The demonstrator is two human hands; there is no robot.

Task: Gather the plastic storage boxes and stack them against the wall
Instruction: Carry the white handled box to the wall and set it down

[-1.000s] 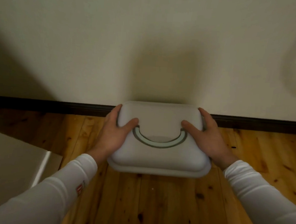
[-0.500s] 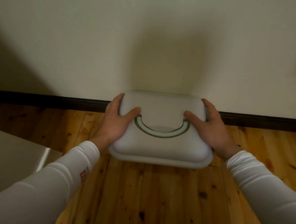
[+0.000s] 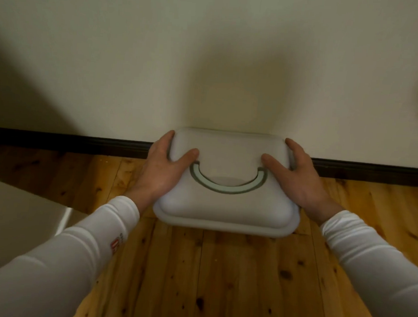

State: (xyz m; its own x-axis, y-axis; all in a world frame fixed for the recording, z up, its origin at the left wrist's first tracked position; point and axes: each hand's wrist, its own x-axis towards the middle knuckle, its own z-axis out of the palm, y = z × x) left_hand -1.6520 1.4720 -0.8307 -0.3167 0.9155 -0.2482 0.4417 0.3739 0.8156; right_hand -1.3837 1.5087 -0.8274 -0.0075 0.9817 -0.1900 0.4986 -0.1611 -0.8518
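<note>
Closed storage box (image 3: 227,208) between left hand (image 3: 160,171) and right hand (image 3: 302,182)

Head camera faces forward-down, seemingly close to wall (image 3: 136,56).

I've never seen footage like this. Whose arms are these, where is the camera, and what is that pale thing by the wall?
No machine here: a person wears one camera on the head, looking forward and down, so you see their own arms in white sleeves. The left hand and right hand grip the sides of a pale plastic storage box, thumbs on its lid beside a curved handle. Its far edge is close to the wall and its dark skirting board. Below is a wooden floor; what the box rests on is hidden.
</note>
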